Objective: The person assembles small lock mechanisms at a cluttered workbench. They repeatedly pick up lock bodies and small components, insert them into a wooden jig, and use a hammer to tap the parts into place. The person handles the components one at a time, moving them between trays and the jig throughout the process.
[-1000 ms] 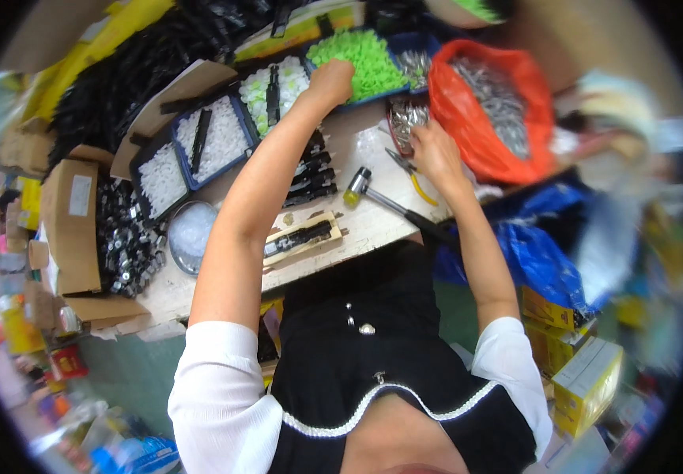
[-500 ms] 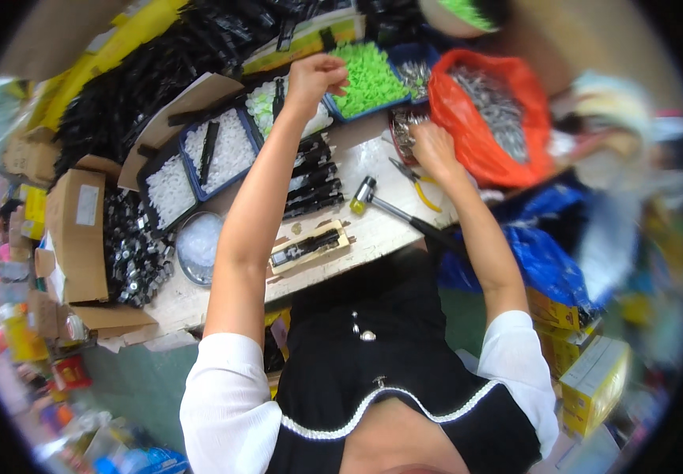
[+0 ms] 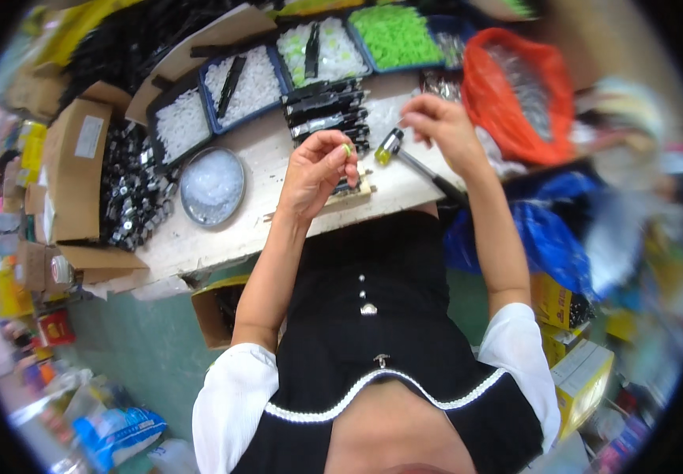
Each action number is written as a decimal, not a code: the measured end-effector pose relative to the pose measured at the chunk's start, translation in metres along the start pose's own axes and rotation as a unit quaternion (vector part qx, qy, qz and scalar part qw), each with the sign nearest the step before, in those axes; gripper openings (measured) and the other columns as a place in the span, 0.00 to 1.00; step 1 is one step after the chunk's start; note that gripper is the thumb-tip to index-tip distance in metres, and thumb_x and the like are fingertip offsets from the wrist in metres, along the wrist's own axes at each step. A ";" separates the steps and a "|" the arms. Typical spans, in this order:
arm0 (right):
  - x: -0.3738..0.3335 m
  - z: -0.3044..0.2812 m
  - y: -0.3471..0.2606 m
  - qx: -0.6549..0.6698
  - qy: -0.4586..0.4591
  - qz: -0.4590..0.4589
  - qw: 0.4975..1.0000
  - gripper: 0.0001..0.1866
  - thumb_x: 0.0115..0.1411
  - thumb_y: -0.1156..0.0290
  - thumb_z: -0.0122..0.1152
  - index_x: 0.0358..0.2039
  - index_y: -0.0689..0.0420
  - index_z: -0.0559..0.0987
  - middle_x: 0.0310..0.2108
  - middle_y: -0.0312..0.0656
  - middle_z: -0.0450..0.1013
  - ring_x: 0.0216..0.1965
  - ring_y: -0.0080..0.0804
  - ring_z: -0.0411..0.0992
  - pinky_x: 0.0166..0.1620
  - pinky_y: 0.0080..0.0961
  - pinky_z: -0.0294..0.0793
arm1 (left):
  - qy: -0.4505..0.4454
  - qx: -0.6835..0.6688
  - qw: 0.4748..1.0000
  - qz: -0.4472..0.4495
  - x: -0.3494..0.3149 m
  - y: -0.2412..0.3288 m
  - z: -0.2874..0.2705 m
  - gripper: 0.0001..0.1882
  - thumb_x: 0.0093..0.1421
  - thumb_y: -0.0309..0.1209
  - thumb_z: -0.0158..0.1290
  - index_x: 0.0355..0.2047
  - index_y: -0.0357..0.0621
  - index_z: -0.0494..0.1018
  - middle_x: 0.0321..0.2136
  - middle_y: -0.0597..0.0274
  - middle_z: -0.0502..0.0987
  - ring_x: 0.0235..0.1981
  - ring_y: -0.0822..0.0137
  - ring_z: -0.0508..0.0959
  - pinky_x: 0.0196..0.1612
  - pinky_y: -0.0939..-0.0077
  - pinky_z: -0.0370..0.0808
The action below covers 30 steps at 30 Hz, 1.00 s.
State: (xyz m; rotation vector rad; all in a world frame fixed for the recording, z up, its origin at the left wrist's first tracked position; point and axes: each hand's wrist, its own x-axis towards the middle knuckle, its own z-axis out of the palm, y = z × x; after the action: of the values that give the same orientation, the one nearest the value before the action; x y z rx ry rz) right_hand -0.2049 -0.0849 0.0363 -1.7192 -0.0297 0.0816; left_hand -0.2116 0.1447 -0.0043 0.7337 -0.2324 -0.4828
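My left hand [image 3: 314, 175] is closed in a pinch on a small green plastic piece [image 3: 347, 149], held above the near part of the bench. Below it, a wooden block [image 3: 364, 190] with a black part in it is mostly hidden by the hand. To the right, my right hand [image 3: 446, 133] has its thumb and forefinger together over the hammer. Whatever sits between those fingertips is too small to make out. The hammer [image 3: 390, 145] lies on the bench, its yellow-tipped head to the left and its dark handle toward the near right.
Behind my hands lie stacked black parts [image 3: 327, 110]. Trays of white pieces [image 3: 244, 84] and green pieces [image 3: 397, 37] line the back. A red bag [image 3: 480, 99] of metal parts stands right; a round dish [image 3: 212, 187] and cardboard box [image 3: 79, 170] stand left.
My left hand has come back from the green tray with a green piece. My right hand has left the container of small metal parts and moved nearer, above the hammer.
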 end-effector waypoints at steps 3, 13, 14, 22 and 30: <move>-0.019 0.037 -0.016 0.133 -0.126 -0.007 0.983 0.04 0.56 0.76 0.55 0.33 0.60 0.74 0.24 0.30 0.68 0.23 0.14 0.63 0.25 0.11 0.63 | -0.018 -0.012 1.000 0.022 -0.019 -0.004 0.001 0.08 0.57 0.24 0.53 0.37 0.40 0.70 0.29 0.57 0.75 0.28 0.70 0.76 0.31 0.75 0.75; -0.028 0.073 -0.022 0.141 -0.173 0.028 0.974 0.05 0.58 0.71 0.54 0.32 0.59 0.74 0.21 0.28 0.65 0.20 0.12 0.60 0.23 0.11 0.59 | -0.030 0.009 0.995 0.092 -0.038 -0.006 -0.005 0.08 0.55 0.23 0.54 0.36 0.39 0.70 0.32 0.59 0.74 0.30 0.69 0.75 0.33 0.74 0.75; -0.028 0.074 -0.022 0.139 -0.175 0.029 0.974 0.05 0.58 0.71 0.54 0.32 0.58 0.74 0.21 0.28 0.65 0.20 0.12 0.59 0.23 0.11 0.59 | -0.027 0.012 0.995 0.098 -0.039 -0.006 -0.005 0.08 0.55 0.22 0.54 0.36 0.39 0.70 0.32 0.59 0.74 0.30 0.69 0.75 0.32 0.74 0.75; -0.027 0.074 -0.021 0.134 -0.182 0.044 0.973 0.05 0.57 0.72 0.54 0.32 0.59 0.74 0.20 0.28 0.65 0.20 0.13 0.60 0.23 0.11 0.58 | -0.017 0.056 0.990 0.130 -0.043 -0.003 -0.003 0.07 0.55 0.20 0.54 0.35 0.38 0.71 0.34 0.61 0.73 0.30 0.69 0.76 0.33 0.75 0.75; -0.028 0.080 -0.018 0.160 -0.213 0.068 0.961 0.06 0.57 0.70 0.56 0.31 0.59 0.76 0.24 0.29 0.70 0.22 0.12 0.63 0.25 0.12 0.61 | 0.015 0.175 0.969 0.171 -0.050 0.001 -0.005 0.08 0.54 0.17 0.53 0.35 0.36 0.72 0.34 0.60 0.73 0.31 0.70 0.76 0.35 0.77 0.76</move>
State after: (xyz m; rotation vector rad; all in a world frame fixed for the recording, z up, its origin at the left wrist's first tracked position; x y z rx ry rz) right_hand -0.2384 -0.0056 0.0433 -1.3512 -0.2072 0.5306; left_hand -0.2531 0.1733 -0.0088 1.0225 -0.4139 -0.0992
